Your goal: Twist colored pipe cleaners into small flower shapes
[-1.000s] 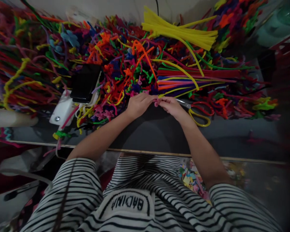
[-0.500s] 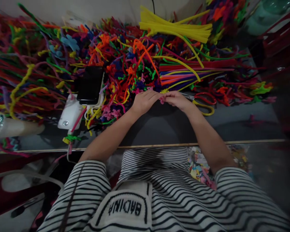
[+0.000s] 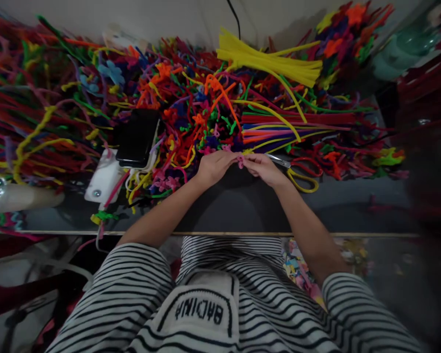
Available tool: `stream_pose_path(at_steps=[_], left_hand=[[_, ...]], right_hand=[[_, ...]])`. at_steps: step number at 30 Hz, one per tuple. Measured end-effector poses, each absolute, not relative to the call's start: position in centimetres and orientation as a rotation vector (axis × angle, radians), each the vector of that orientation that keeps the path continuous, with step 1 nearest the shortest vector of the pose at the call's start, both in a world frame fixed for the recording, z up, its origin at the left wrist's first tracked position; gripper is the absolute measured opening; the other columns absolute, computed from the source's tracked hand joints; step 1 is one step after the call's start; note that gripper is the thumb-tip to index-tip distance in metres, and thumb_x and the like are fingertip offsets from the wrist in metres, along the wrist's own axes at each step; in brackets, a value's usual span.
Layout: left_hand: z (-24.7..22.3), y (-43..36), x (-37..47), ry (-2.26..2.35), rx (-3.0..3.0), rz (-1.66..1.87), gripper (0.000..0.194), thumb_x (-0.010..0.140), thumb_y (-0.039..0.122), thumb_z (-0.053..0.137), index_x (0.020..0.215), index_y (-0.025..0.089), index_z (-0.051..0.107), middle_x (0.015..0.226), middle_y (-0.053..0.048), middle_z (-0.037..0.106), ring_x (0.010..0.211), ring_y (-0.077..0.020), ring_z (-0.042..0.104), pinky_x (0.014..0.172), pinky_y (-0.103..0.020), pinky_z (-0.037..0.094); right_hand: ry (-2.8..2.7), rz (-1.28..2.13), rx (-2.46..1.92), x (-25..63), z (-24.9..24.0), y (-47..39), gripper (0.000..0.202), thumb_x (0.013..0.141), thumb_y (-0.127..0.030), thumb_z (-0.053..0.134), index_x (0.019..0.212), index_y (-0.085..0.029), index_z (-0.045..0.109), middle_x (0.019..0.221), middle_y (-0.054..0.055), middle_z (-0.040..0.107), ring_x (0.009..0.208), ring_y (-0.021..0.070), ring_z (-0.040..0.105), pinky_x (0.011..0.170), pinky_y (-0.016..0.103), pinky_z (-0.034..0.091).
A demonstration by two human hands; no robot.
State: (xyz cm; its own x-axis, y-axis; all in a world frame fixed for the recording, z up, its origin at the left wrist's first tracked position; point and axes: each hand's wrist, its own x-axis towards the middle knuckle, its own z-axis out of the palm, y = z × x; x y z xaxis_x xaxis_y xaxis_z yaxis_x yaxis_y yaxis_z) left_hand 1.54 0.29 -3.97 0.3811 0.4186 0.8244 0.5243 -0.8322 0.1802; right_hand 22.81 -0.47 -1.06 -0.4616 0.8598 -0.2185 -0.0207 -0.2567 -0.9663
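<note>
A small pink pipe-cleaner piece [image 3: 240, 162] is pinched between my two hands over the dark table, close to the pile. My left hand [image 3: 215, 167] grips it from the left with fingers together. From the right, my right hand [image 3: 261, 167] pinches the same piece, its fingertips nearly touching the left ones. Scissors [image 3: 304, 172] with red and yellow handles lie just right of my right hand. Behind the hands is a bundle of straight pipe cleaners [image 3: 279, 128] in several colours.
A dense pile of colourful pipe cleaners [image 3: 183, 98] covers the back. A yellow bundle [image 3: 268, 59] lies on top. At left are a black phone [image 3: 135, 137], a white device [image 3: 105, 179] with a cable, and a wrapped cup [image 3: 33, 196]. The table edge [image 3: 220, 233] runs in front.
The view has shifted, so the table and pile appear lower. Both hands remain together on the pink piece, which shows slightly more between the fingertips.
</note>
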Motion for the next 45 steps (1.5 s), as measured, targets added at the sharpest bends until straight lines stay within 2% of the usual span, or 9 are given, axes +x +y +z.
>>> stream_pose_path(at_steps=[4,11,21,25,32,37,39,42,45], left_hand=[[-4.2,0.3,1.9,-0.799,-2.523,-1.432,0.03,0.107,0.014,0.052,0.126,0.021,0.074,0.108,-0.005,0.084,0.098,-0.0129,0.081,0.089,-0.022,0.062],[-4.0,1.0,0.1,-0.759,-2.731,-1.059,0.029,0.11,0.025,0.05,0.126,0.024,0.074,0.113,-0.006,0.083,0.108,-0.0172,0.079,0.096,-0.032,0.063],[-2.0,0.5,0.1,-0.558,-2.841,-0.815,0.035,0.113,0.023,0.039,0.124,0.023,0.072,0.11,-0.008,0.08,0.107,-0.0165,0.074,0.086,-0.032,0.058],[-2.0,0.7,0.3,-0.564,-2.74,-0.674,0.038,0.113,0.021,0.035,0.114,0.018,0.073,0.095,-0.008,0.078,0.096,-0.0181,0.072,0.072,-0.03,0.051],[-2.8,0.1,2.9,-1.166,-2.804,-1.057,0.042,0.108,0.038,0.04,0.081,0.018,0.064,0.082,-0.01,0.068,0.086,-0.0219,0.067,0.077,-0.036,0.052],[-2.7,0.1,4.4,-2.077,-3.248,-1.428,0.047,0.107,0.047,0.046,0.07,0.021,0.054,0.058,0.002,0.045,0.05,-0.0099,0.043,0.05,-0.026,0.037],[-2.9,0.1,4.4,-2.23,-3.303,-1.509,0.045,0.107,0.051,0.049,0.075,0.02,0.059,0.058,0.002,0.047,0.047,-0.0087,0.041,0.046,-0.024,0.035],[-3.3,0.1,3.9,-1.932,-2.995,-1.671,0.05,0.107,0.063,0.045,0.095,0.02,0.068,0.072,-0.002,0.065,0.062,-0.0118,0.06,0.058,-0.025,0.05],[-3.6,0.2,3.4,-1.463,-2.884,-1.35,0.048,0.105,0.061,0.051,0.117,0.019,0.072,0.104,-0.01,0.078,0.1,-0.0202,0.073,0.089,-0.032,0.059]], right_hand=[[-1.38,1.818,-1.013,23.1,-1.1,-0.4,0.039,0.077,-0.051,0.085,0.08,-0.017,0.067,0.056,-0.008,0.044,0.046,0.0037,0.024,0.046,0.026,0.01],[-1.535,1.771,-0.997,23.5,-0.9,-0.5,0.028,0.082,-0.041,0.081,0.079,-0.014,0.071,0.052,-0.008,0.047,0.044,0.0034,0.025,0.044,0.026,0.012],[-1.64,1.674,-1.074,24.6,-0.6,-1.5,0.03,0.08,-0.042,0.084,0.081,-0.014,0.075,0.055,-0.007,0.049,0.048,0.0049,0.027,0.046,0.026,0.014],[-1.866,1.277,-1.161,24.2,-1.6,-1.0,0.022,0.088,-0.037,0.075,0.082,-0.015,0.078,0.063,-0.001,0.059,0.054,0.0078,0.039,0.053,0.026,0.028],[-2.126,0.321,-1.209,23.4,-2.3,-2.0,0.024,0.099,-0.027,0.058,0.101,-0.018,0.08,0.077,0.006,0.068,0.071,0.0183,0.061,0.072,0.033,0.049],[-2.225,0.132,-1.195,23.8,-2.2,-2.6,0.037,0.107,-0.031,0.045,0.112,-0.017,0.08,0.088,0.011,0.072,0.083,0.023,0.067,0.078,0.036,0.051],[-2.206,0.207,-1.205,24.0,-2.0,-2.3,0.035,0.105,-0.032,0.049,0.108,-0.018,0.081,0.084,0.01,0.072,0.081,0.0222,0.066,0.078,0.035,0.05],[-2.081,0.415,-1.24,24.5,-2.0,-1.1,0.027,0.099,-0.033,0.059,0.095,-0.02,0.082,0.074,0.007,0.068,0.071,0.0188,0.059,0.073,0.034,0.047],[-1.954,0.648,-1.268,25.1,-2.3,0.0,0.024,0.094,-0.039,0.069,0.087,-0.019,0.081,0.064,0.003,0.061,0.062,0.0152,0.049,0.064,0.032,0.041]])
